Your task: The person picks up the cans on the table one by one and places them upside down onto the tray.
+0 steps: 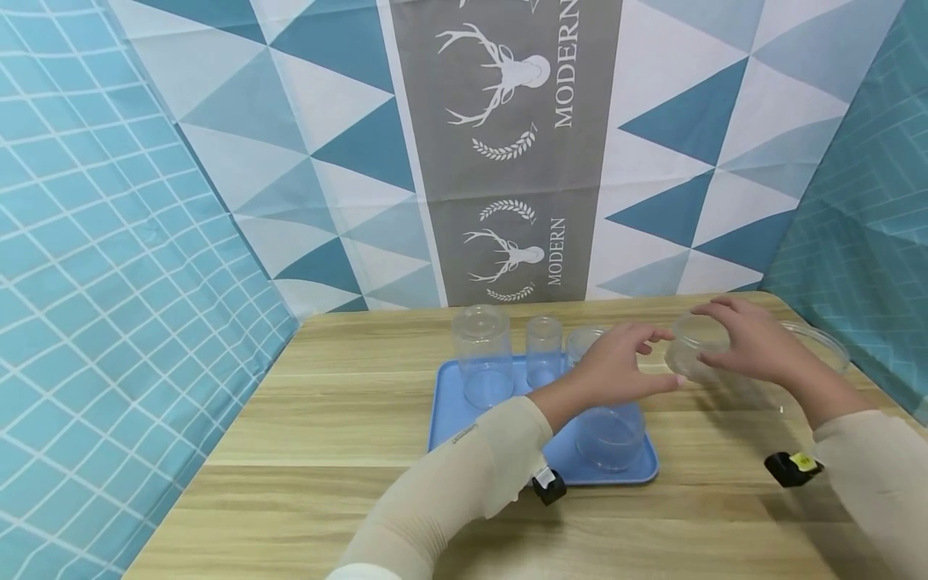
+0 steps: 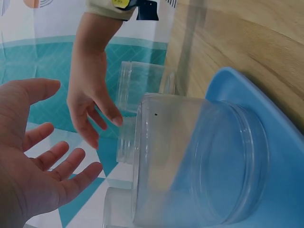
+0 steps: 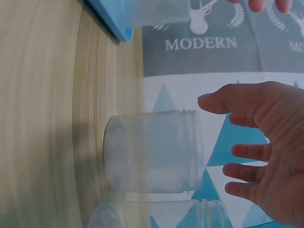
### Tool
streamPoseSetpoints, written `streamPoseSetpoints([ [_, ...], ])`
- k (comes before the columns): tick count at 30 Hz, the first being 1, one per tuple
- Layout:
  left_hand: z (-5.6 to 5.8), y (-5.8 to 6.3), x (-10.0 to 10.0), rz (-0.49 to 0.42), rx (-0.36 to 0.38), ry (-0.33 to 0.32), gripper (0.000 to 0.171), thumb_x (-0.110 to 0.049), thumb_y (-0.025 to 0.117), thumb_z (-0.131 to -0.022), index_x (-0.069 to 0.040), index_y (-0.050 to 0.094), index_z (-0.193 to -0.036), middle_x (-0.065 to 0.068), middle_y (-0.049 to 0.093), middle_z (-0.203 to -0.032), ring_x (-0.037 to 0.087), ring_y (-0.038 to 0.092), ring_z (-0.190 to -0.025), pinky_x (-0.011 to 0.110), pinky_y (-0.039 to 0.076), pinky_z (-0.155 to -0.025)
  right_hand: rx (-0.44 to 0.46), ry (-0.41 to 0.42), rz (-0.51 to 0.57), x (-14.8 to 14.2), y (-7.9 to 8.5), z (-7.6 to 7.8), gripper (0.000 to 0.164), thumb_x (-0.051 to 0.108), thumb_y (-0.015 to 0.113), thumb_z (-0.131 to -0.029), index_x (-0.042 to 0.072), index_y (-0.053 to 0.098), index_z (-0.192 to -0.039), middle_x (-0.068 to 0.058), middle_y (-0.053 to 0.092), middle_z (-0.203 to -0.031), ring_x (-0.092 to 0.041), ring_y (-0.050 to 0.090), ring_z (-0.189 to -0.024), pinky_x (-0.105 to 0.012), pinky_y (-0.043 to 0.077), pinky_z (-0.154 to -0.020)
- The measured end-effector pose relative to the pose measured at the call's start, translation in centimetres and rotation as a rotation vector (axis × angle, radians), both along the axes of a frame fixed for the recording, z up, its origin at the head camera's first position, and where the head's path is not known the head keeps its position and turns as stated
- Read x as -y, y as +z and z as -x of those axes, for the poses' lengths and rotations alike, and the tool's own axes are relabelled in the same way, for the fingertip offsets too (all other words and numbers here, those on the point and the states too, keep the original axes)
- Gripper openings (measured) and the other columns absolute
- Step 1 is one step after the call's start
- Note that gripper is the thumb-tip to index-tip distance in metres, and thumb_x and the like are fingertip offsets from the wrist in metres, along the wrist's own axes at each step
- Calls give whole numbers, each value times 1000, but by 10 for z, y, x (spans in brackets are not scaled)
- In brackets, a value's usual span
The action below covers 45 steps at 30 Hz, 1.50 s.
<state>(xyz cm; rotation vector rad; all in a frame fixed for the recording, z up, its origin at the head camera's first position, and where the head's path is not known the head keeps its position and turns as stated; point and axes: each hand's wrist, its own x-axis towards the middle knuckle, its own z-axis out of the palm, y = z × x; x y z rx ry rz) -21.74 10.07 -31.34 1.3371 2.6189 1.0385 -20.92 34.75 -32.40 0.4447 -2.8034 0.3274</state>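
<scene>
My left hand (image 1: 619, 370) hovers over the right part of a blue tray (image 1: 453, 427), fingers spread and nothing held. Below it a wide clear jar (image 1: 612, 439) stands mouth down on the tray; the left wrist view shows this jar (image 2: 171, 161) close up. My right hand (image 1: 750, 342), also empty, is at the top of a clear jar (image 1: 689, 358) on the table right of the tray. In the right wrist view that jar (image 3: 154, 152) is upright, its threaded mouth near my right thumb, with the fingers loosely bent.
A tall clear jar (image 1: 482, 358) and a slimmer one (image 1: 544, 354) stand along the tray's back. Another jar (image 1: 583, 342) is partly hidden behind my left hand. A larger clear jar (image 1: 826, 346) stands at the far right, behind my right wrist. Patterned cloth hangs around the wooden table.
</scene>
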Motion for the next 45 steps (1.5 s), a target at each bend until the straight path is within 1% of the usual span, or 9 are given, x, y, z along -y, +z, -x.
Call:
streamPoseSetpoints([
  [6,4,-1,-9,1,25,14,55,-42,71,-87,-21,56,-136,-10,54,-134,-3,58,-101,8,43,-80,149,-1,-43,-1,2,17,68,16,80,-76,-6,51,-133,-44,36,-134,-62,37,-117,-75,37,-87],
  [9,6,-1,-13,3,32,24,56,-42,72,-86,-20,56,-136,-10,55,-133,-3,58,-99,7,43,-79,179,6,-58,-2,2,25,70,16,82,-73,-6,51,-133,-44,35,-134,-63,36,-118,-76,36,-87],
  [16,12,-2,-20,-34,104,69,57,-40,76,-83,-22,58,-134,-13,57,-130,0,61,-99,10,46,-76,243,-24,-62,-3,1,40,74,14,85,-68,-4,52,-132,-47,30,-135,-66,34,-117,-76,37,-85],
  [20,16,-3,-22,-52,126,87,56,-40,76,-83,-24,59,-134,-12,58,-128,0,61,-100,11,47,-76,267,-20,-75,-4,1,44,75,15,85,-68,-5,52,-132,-46,37,-131,-64,38,-115,-74,41,-82],
  [24,19,-3,-24,-82,158,96,54,-39,76,-84,-24,59,-133,-11,58,-128,2,60,-102,13,48,-75,297,-18,-70,-4,1,45,79,23,87,-68,-5,52,-133,-42,46,-123,-59,46,-108,-67,47,-76],
  [27,21,-2,-25,-109,180,96,53,-38,75,-84,-23,60,-132,-11,58,-127,3,60,-103,14,49,-75,305,-27,-58,-4,1,45,80,27,88,-68,-5,53,-132,-40,48,-120,-55,50,-105,-64,49,-74],
  [32,22,-2,-25,-124,193,97,51,-37,75,-85,-23,60,-131,-10,58,-125,3,60,-102,14,49,-75,292,-24,-54,-2,1,44,79,29,88,-68,-4,54,-131,-36,52,-119,-53,52,-103,-65,49,-75],
  [40,21,0,-26,-142,231,106,50,-37,75,-85,-23,60,-131,-8,58,-129,7,61,-107,15,49,-76,226,20,-71,1,4,43,82,34,89,-67,-4,55,-131,-34,54,-121,-52,51,-108,-67,45,-81],
  [45,21,2,-27,-173,250,96,49,-36,75,-85,-23,61,-130,-11,57,-128,5,60,-107,14,49,-76,212,27,-60,6,8,38,84,33,89,-67,-6,53,-132,-35,51,-125,-54,49,-111,-68,44,-83],
])
